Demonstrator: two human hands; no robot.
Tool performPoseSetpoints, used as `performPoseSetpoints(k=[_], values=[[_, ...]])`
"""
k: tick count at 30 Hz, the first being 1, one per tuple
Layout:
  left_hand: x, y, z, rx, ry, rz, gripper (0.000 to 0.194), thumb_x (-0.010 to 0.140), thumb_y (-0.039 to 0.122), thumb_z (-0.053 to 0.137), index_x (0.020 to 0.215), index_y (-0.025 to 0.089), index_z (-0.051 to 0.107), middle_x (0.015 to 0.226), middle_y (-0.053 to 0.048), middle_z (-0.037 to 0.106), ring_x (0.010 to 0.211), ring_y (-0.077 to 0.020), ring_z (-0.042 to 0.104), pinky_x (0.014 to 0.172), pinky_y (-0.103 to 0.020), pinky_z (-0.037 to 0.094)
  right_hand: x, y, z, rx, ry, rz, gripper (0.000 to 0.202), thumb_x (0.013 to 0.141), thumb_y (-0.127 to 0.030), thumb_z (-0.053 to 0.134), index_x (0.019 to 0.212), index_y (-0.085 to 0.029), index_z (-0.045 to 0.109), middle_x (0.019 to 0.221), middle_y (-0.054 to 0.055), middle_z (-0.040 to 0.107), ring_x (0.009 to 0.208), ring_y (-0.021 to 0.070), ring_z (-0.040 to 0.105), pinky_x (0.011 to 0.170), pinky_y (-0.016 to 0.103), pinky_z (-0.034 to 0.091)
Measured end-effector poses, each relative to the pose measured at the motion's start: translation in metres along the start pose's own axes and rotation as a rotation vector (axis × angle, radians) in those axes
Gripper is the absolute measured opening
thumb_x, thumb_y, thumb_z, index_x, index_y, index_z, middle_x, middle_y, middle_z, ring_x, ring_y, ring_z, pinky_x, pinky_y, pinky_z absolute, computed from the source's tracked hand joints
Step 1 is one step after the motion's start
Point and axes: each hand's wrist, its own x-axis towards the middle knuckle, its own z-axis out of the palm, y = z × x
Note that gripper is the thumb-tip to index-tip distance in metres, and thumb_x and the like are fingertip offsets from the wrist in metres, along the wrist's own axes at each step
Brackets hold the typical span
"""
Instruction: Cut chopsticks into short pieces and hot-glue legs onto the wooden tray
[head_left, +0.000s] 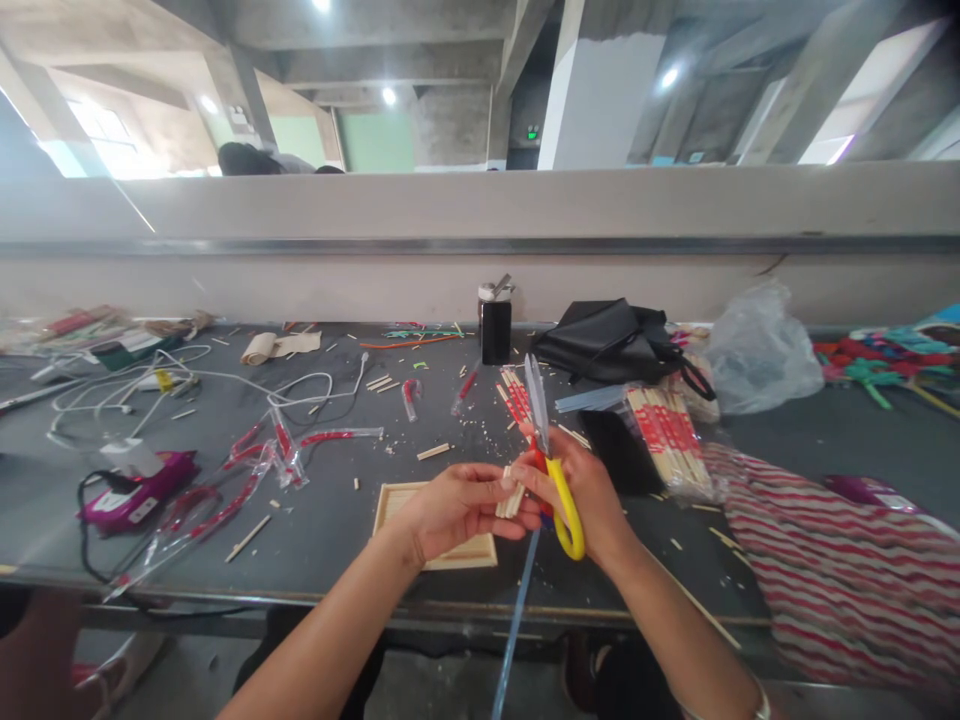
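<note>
Short pale sticks (510, 501), bunched; yellow-handled scissors (556, 474), blades pointing away

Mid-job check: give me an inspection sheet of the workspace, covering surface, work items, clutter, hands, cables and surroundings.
Surface: dark tabletop, strewn with stick offcuts.
Work items: short wooden sticks, scissors with yellow and red handles, shallow wooden tray partly covered from view.
Clutter: black bag, clear plastic bag, red-banded stick bundle, striped cloth at right.
Hands: left hand holds the sticks; right hand holds the scissors, blades pointing away from the person, fingertips at the sticks.
Cables: white cable loosely looped at left; black cord beside the purple power strip.
Surroundings: pale partition behind, pillar, lit ceiling lamps.
</note>
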Motion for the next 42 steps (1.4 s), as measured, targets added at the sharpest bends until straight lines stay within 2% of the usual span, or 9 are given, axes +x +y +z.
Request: performPoseSetpoints(k=[4,10,14,18,23,28,33,37,42], values=[[0.001,-0.001,0.002,-0.005,0.000,0.018,0.022,0.077,0.021,0.071,0.093,0.007,0.068,0.090,-0.015,0.072,0.080,-0.0186,0.071,0.072,-0.025,0.055,0.000,0.000,0.001,-0.040,0.014,-0.033,0.057,0.069,-0.033,0.074,0.121,-0.020,0.054,0.077,0.000,0.065,0.050,0.0095,0.053,0.045,0.021,0.045],[0.003,-0.003,0.004,-0.011,0.116,0.076,0.026,0.072,0.023,0.075,0.091,0.008,0.066,0.087,-0.013,0.072,0.077,-0.0201,0.070,0.067,-0.027,0.056,-0.003,0.001,0.003,-0.024,0.101,-0.020,0.056,0.068,-0.038,0.075,0.118,-0.021,0.056,0.079,0.000,0.066,0.052,0.0106,0.056,0.048,0.023,0.048],[0.005,-0.004,0.000,0.075,0.293,0.204,0.023,0.072,0.025,0.074,0.086,0.010,0.064,0.083,-0.011,0.071,0.074,-0.0195,0.069,0.064,-0.029,0.057,-0.003,-0.002,-0.002,-0.107,0.176,-0.019,0.056,0.070,-0.042,0.073,0.118,-0.020,0.055,0.078,0.001,0.066,0.050,0.0110,0.055,0.044,0.022,0.044],[0.006,0.000,-0.008,0.024,0.456,0.335,0.018,0.077,0.022,0.070,0.087,0.011,0.061,0.087,-0.012,0.071,0.079,-0.0197,0.069,0.069,-0.030,0.057,0.000,0.001,-0.009,-0.365,0.216,-0.071,0.052,0.074,-0.043,0.068,0.117,-0.017,0.055,0.077,0.004,0.069,0.061,0.0176,0.063,0.055,0.028,0.050],[0.006,0.004,-0.010,-0.202,0.374,0.288,0.009,0.082,0.017,0.064,0.086,0.011,0.059,0.088,-0.012,0.072,0.080,-0.0175,0.070,0.082,-0.032,0.055,0.000,0.012,-0.006,-0.592,0.224,-0.103,0.045,0.072,-0.032,0.068,0.116,-0.022,0.060,0.078,0.003,0.069,0.065,0.0208,0.064,0.064,0.033,0.049],[0.006,0.003,-0.004,-0.300,0.318,0.289,0.002,0.084,0.012,0.060,0.085,0.011,0.060,0.088,-0.011,0.073,0.081,-0.0176,0.071,0.088,-0.032,0.052,-0.004,0.010,0.005,-0.638,0.249,-0.216,0.049,0.078,-0.035,0.065,0.124,-0.023,0.054,0.089,0.004,0.070,0.074,0.0209,0.066,0.067,0.031,0.051],[0.006,0.000,0.002,-0.318,0.297,0.302,0.003,0.085,0.011,0.058,0.084,0.010,0.060,0.085,-0.010,0.072,0.078,-0.0166,0.070,0.074,-0.026,0.055,-0.009,0.010,0.012,-0.658,0.218,-0.381,0.047,0.081,-0.035,0.064,0.125,-0.023,0.053,0.108,0.006,0.069,0.084,0.0199,0.068,0.073,0.030,0.054],[0.009,-0.004,0.005,-0.317,0.255,0.331,0.003,0.082,0.012,0.062,0.081,0.010,0.061,0.075,-0.006,0.069,0.066,-0.0119,0.066,0.064,-0.021,0.053,-0.008,0.015,0.015,-0.710,0.219,-0.400,0.048,0.080,-0.031,0.065,0.125,-0.024,0.053,0.113,0.006,0.068,0.090,0.0216,0.068,0.078,0.033,0.054],[0.008,-0.006,0.009,-0.300,0.250,0.327,0.011,0.076,0.016,0.070,0.080,0.010,0.062,0.075,-0.005,0.068,0.065,-0.0105,0.064,0.066,-0.021,0.052,-0.008,0.019,0.015,-0.704,0.230,-0.406,0.047,0.079,-0.027,0.064,0.125,-0.023,0.053,0.117,0.007,0.066,0.098,0.0231,0.066,0.084,0.036,0.053]])
